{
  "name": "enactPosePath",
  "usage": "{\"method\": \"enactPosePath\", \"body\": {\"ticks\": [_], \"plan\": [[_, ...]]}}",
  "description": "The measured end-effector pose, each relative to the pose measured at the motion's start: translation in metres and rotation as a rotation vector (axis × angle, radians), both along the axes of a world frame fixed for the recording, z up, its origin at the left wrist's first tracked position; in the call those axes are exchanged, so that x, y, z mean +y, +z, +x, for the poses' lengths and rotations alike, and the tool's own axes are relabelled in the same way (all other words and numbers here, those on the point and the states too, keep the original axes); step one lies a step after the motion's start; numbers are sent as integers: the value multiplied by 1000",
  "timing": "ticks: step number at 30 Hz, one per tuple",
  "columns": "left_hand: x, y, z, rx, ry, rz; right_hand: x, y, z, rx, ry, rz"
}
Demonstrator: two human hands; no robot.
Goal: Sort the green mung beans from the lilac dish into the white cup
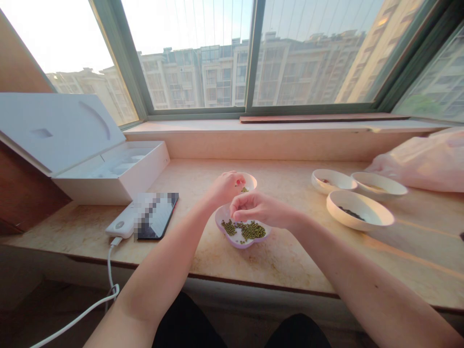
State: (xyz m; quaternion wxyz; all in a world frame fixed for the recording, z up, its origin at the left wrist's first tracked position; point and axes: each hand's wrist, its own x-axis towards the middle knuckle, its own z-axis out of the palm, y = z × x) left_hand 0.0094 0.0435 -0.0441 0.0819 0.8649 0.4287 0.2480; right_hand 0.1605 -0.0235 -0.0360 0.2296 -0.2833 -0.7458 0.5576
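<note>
A pale lilac, lobed bowl (pixel 242 245) sits near the counter's front edge, with green mung beans (pixel 253 230) spread in its bottom. My right hand (pixel 259 208) hovers over its far side, thumb and fingers drawn together in a pinch; anything between the fingertips is too small to make out. Just behind stands a white bowl (pixel 253 181) holding a few more mung beans (pixel 244 190). Over its left side is my left hand (pixel 228 184), fingers curled downward and together; what they hold, if anything, is hidden. My right hand partly covers the near side of that bowl.
At right stand three white bowls (pixel 358 223) with small dark or brownish contents, beside a pinkish plastic bag (pixel 427 159). To the left are an open white box (pixel 141 169), a phone (pixel 159 220) and a white power bank (pixel 121 222) with a cable (pixel 109 261).
</note>
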Motion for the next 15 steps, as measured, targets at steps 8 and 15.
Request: {"method": "enactPosePath", "body": {"ticks": [8, 15], "plan": [[-8, 7, -3, 27, -251, -47, -1, 5, 6, 381, 21, -187], [-8, -1, 2, 21, -202, -148, -3, 10, 7, 557, 28, -245]]}}
